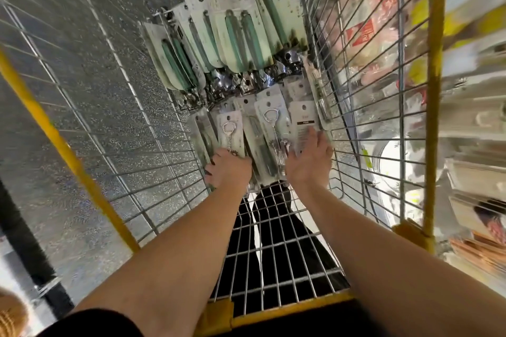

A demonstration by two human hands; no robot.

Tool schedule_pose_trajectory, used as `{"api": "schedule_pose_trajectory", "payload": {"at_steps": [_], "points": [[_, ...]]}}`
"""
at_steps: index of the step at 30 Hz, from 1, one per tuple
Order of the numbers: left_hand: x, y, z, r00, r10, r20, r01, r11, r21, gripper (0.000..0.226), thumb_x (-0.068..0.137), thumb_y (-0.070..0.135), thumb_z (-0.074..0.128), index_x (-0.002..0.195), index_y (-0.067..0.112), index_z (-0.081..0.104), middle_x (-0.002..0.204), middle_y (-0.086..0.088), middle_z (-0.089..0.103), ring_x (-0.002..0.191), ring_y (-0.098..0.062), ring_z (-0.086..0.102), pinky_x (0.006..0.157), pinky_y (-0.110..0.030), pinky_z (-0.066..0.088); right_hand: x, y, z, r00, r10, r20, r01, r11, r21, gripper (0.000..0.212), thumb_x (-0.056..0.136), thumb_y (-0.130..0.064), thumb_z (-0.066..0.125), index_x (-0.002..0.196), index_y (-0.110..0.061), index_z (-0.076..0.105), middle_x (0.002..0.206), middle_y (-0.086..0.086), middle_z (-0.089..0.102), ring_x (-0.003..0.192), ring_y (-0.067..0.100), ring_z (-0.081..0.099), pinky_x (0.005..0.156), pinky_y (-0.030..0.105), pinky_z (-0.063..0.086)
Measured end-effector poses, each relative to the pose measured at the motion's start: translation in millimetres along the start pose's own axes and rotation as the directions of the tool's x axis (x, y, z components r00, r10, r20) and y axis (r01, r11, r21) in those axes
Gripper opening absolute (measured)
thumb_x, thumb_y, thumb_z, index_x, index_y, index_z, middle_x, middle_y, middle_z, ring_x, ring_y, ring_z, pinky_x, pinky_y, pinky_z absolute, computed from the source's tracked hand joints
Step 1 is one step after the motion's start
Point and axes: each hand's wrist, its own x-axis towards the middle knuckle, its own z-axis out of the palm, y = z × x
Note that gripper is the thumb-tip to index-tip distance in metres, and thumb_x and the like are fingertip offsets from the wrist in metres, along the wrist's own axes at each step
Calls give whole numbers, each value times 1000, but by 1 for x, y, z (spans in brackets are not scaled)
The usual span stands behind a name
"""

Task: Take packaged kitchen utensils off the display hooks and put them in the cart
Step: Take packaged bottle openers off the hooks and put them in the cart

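Down in the yellow-framed wire cart [82,107], the left hand [227,169] curls on flat white carded corkscrew packs [232,131]; the right hand [309,161] lies spread on a card. Light, stiff, slippery, probably: pinch card edges.

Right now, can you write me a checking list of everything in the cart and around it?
Surface: wire cart with yellow frame, mesh floor bare nearest the person.
Job's things: green-handled utensil packs in a row at the far end; corkscrew packs in a nearer row.
Clutter: nothing seen.
Hands: left hand curled on the near packs, exact grip unclear; right hand lies flat, fingers straight, on a white card pack.
Cables: nothing seen.
Surroundings: speckled floor on the left; blurred store shelves on the right.
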Motion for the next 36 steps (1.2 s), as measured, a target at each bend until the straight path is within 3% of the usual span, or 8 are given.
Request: {"api": "schedule_pose_trajectory", "payload": {"at_steps": [5,12,18,21,24,27,33,36], "points": [[-13,0,-2,999,41,-28,-40,999,37,84,89,54,60,151,6,30,152,-15,44,146,-38,25,118,-52,19,-6,-2,-10,999,45,0,-43,971,235,47,98,-22,57,144,-20,43,129,4,60,104,23,66,84,44,60],[-16,-10,-4,995,96,-26,-99,973,-207,71,81,45,65,139,9,46,139,-11,53,136,-38,39,114,-58,32,-11,-9,-41,998,49,-26,-37,939,342,13,100,-16,53,114,-16,52,90,1,59,67,9,57,51,21,41],[-16,-5,-17,985,152,83,-73,800,-596,31,90,19,67,79,30,41,85,-3,58,63,-13,53,49,-20,48,-8,-23,-62,999,-47,27,28,877,480,17,97,-13,55,110,-23,51,86,-2,63,67,15,60,54,31,55],[-21,1,-23,972,188,145,-27,695,-718,13,93,18,65,93,20,53,83,1,55,64,-11,48,53,-22,45,4,-30,-69,992,-121,24,94,863,496,32,95,-13,59,127,-13,54,92,1,64,70,17,60,47,17,50],[-21,4,-28,959,179,220,67,610,-789,53,89,23,69,136,9,48,92,2,56,80,-16,59,75,-31,54,15,-36,-76,984,-156,89,99,885,454,27,97,-13,57,124,-14,54,88,-2,59,63,10,52,38,8,36],[-24,4,-29,949,151,277,143,576,-805,68,73,37,74,132,8,54,114,-9,65,105,-30,63,96,-52,53,18,-41,-64,961,-191,201,108,925,364,36,100,-16,55,136,-18,50,98,-1,65,61,8,53,43,13,41],[-22,4,-17,927,146,344,191,607,-772,34,89,25,70,112,2,61,91,-8,67,66,-15,62,47,-22,48,14,-31,-19,963,-131,234,94,982,162,54,101,-24,56,150,-11,37,148,12,45,116,28,62,92,33,53],[-20,4,-9,936,153,318,161,616,-771,40,82,28,77,111,6,60,100,-11,71,85,-21,70,70,-35,59,12,-27,-3,971,-107,213,79,988,133,54,100,-29,56,149,-11,40,151,12,41,135,30,46,112,45,41]]}}
